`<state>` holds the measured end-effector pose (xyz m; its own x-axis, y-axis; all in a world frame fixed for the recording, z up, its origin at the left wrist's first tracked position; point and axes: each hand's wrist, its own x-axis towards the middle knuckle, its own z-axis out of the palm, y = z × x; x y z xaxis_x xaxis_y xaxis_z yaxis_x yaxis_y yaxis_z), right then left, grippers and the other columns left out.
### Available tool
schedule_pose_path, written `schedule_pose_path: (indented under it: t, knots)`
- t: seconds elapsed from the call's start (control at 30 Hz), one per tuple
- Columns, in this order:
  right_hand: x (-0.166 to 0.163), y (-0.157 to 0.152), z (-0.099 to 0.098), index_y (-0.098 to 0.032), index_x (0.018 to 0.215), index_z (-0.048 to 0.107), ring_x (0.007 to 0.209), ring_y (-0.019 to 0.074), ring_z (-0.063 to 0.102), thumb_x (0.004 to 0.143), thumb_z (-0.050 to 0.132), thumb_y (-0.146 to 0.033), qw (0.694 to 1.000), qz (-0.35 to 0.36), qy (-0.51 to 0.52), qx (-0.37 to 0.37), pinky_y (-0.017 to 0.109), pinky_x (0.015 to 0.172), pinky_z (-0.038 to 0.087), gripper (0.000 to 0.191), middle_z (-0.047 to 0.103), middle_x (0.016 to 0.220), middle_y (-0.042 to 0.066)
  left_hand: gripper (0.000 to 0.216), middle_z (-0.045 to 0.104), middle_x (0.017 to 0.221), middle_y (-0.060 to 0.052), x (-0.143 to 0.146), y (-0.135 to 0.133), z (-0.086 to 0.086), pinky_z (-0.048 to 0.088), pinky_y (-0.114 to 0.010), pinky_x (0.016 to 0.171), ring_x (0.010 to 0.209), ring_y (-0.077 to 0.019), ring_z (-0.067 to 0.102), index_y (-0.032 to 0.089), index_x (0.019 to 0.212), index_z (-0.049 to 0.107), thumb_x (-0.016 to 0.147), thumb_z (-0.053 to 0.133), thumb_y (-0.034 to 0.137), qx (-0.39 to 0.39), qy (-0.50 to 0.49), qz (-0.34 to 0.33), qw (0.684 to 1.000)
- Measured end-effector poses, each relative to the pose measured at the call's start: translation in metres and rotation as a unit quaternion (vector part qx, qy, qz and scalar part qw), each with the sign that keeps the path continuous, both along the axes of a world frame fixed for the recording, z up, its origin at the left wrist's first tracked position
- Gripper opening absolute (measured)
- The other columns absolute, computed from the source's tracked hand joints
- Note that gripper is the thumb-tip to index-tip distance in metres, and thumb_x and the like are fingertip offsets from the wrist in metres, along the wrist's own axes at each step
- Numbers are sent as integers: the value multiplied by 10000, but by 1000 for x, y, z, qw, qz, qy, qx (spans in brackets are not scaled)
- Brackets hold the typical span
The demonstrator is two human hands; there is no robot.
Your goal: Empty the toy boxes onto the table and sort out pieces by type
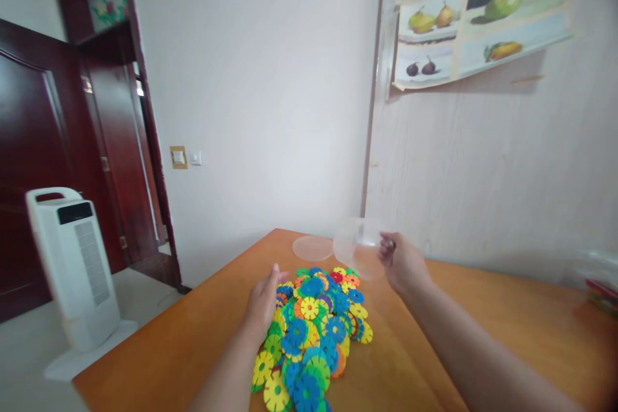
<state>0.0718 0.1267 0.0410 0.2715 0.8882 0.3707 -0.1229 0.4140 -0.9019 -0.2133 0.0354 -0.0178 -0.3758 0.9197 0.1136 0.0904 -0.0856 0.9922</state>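
A heap of colourful notched plastic discs (309,335), in blue, yellow, green, orange, red and purple, lies in the middle of the wooden table. My left hand (263,299) rests along the heap's left edge, thumb raised and fingers stretched out, with nothing seen in its grasp. Beyond the heap, my right hand (403,264) is closed on the rim of a clear plastic tub (345,243), which is tilted and appears to have no discs in it. Flat on the table left of the tub is a round translucent lid (313,248).
The orange-brown table (212,328) meets the wall at the back. A clear package (603,277) with something red lies at the far right. On the floor to the left stands a white tower appliance (77,264), near a dark red door (38,129).
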Motion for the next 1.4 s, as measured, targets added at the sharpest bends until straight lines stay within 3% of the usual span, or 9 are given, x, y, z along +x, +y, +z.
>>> schedule_pose_path:
  t: [0.13, 0.33, 0.5, 0.67, 0.87, 1.13, 1.3, 1.4]
  knots:
    - [4, 23, 1, -195, 871, 613, 731, 184, 538, 867, 502, -417, 979, -60, -190, 37, 319, 680, 403, 248, 595, 746, 31, 536, 716, 1162, -128, -1, 1, -2, 382, -421, 1075, 1169, -320, 601, 178, 996, 755, 830, 545, 642, 4, -24, -5, 1000]
    - [7, 37, -22, -196, 861, 694, 1012, 265, 519, 876, 546, -272, 859, -85, -500, 74, 409, 911, 293, 167, 659, 945, 109, 661, 702, 1193, -136, -4, 4, -4, 414, -437, 1057, 1147, -308, 624, 155, 1045, 743, 835, 455, 712, -4, 5, -3, 1000]
    - [2, 48, -43, -198, 963, 725, 1045, 291, 517, 939, 474, -271, 774, -100, -622, 66, 430, 910, 290, 262, 682, 1000, 143, 702, 701, 1197, -137, -5, 6, -6, 448, -438, 1031, 1143, -301, 636, 151, 1073, 735, 825, 434, 735, -10, 21, -8, 1000]
    - [-10, 64, -45, -241, 1096, 717, 1039, 259, 547, 977, 425, -293, 730, -93, -674, 66, 361, 872, 343, 321, 706, 1023, 112, 692, 690, 1219, -134, -6, 7, -6, 467, -446, 1017, 1151, -301, 635, 171, 1086, 731, 828, 432, 739, -15, 1, -10, 1000]
    - [-28, 76, -46, -243, 1130, 718, 979, 217, 602, 987, 416, -294, 721, -69, -685, 83, 293, 846, 394, 338, 733, 1003, 83, 718, 679, 1239, -137, -7, 9, -9, 458, -434, 1031, 1179, -288, 619, 165, 1116, 716, 837, 404, 749, -18, -7, -24, 1000]
    - [-42, 84, -48, -226, 1138, 717, 964, 224, 621, 988, 414, -308, 732, -59, -668, 118, 319, 875, 421, 348, 742, 992, 87, 757, 646, 1290, -144, -7, 9, -9, 409, -423, 1073, 1246, -289, 570, 151, 1175, 682, 846, 371, 758, -9, -4, -38, 999]
    - [-41, 76, -45, -165, 1283, 623, 1170, 281, 544, 958, 480, -353, 754, -82, -636, 141, 448, 1072, 321, 401, 678, 1202, 134, 787, 598, 1353, -147, -8, 9, -9, 366, -417, 1109, 1293, -272, 529, 162, 1283, 611, 860, 324, 761, -7, -38, -49, 998]
    - [-37, 52, -43, -148, 1304, 592, 1244, 283, 488, 970, 448, -356, 769, -93, -611, 160, 455, 1094, 318, 419, 629, 1283, 141, 795, 556, 1400, -151, -10, 11, -10, 324, -407, 1141, 1324, -256, 498, 160, 1321, 579, 874, 292, 752, 4, -61, -33, 998]
